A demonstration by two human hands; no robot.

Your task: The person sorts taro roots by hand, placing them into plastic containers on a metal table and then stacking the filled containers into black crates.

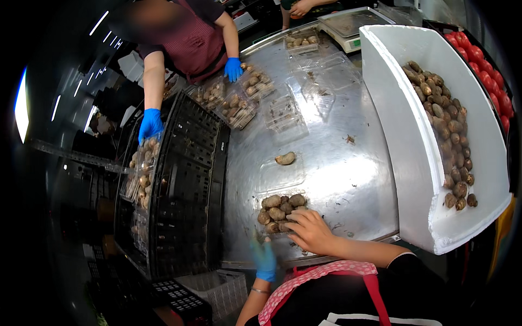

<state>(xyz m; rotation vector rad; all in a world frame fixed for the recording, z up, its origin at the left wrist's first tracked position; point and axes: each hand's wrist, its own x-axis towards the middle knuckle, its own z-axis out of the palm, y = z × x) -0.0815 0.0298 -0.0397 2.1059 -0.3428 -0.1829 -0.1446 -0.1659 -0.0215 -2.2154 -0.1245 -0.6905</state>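
Observation:
A clear plastic clamshell box point(301, 192) lies unfolded on the metal table, its base full of small brown taro corms point(277, 213). My right hand point(312, 230), bare, rests with spread fingers on the corms at the right side of the box. Just below the box's lower left corner is my left hand point(263, 256), in a blue glove and blurred; whether its fingers hold anything cannot be told. One more corm point(285, 158) lies at the far edge of the flat lid.
A white foam box point(412, 134) with many corms stands at the right, black crates point(183, 195) at the left. Across the table point(346, 163), a co-worker's gloved hands touch filled boxes point(236, 108). Empty clamshells point(285, 112) and a scale point(346, 38) are farther back.

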